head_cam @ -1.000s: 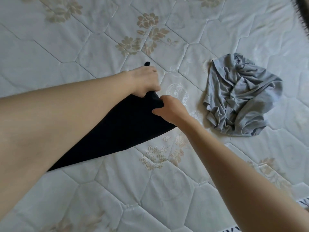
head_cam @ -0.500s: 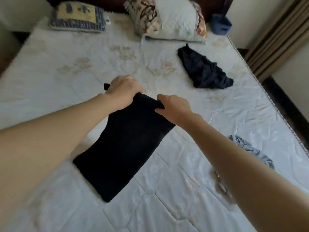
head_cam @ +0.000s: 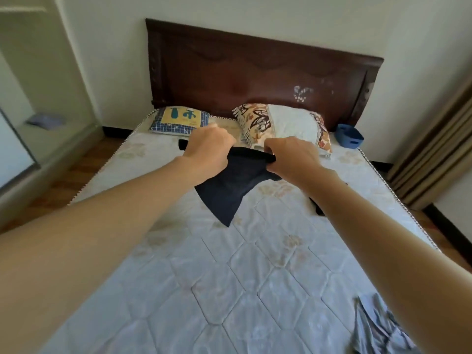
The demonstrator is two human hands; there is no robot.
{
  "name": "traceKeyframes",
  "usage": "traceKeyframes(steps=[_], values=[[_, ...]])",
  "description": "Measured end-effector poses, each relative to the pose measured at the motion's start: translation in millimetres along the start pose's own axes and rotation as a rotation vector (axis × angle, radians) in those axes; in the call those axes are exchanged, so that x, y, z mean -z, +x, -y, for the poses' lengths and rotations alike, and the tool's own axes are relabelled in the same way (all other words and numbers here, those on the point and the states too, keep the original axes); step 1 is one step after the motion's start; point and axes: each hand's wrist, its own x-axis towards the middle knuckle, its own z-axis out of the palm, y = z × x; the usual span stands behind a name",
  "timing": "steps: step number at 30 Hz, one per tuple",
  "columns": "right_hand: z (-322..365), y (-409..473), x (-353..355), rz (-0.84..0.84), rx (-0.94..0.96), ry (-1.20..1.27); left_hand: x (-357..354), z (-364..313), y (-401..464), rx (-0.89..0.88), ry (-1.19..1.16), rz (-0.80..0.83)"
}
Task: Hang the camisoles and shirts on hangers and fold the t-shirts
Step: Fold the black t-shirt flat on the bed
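1. Dark folded garment (head_cam: 233, 186) is lifted above the mattress (head_cam: 229, 290), its lower corner hanging toward the quilting.
2. Left hand (head_cam: 208, 146) grips its top edge, fingers curled; right hand (head_cam: 291, 155) pinches the same edge at the other end.
3. Looks light, soft and floppy; it sags between the grips.
4. Best held at both top corners, or the folds may slip open.
5. Grey garment (head_cam: 378, 328) lies crumpled near the mattress's right edge.
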Motion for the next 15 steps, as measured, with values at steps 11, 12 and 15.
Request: traceKeyframes(steps=[11, 12, 15], values=[[38, -144, -199, 0.537, 0.141, 0.103, -151, -73, -179, -0.099, -0.200, 0.589], [42, -163, -217, 0.583, 0.164, 0.134, -164, -81, -199, -0.120, -0.218, 0.663], [57, -220, -267, 0.712, 0.205, 0.211, -200, -103, -259, -0.145, -0.273, 0.905]])
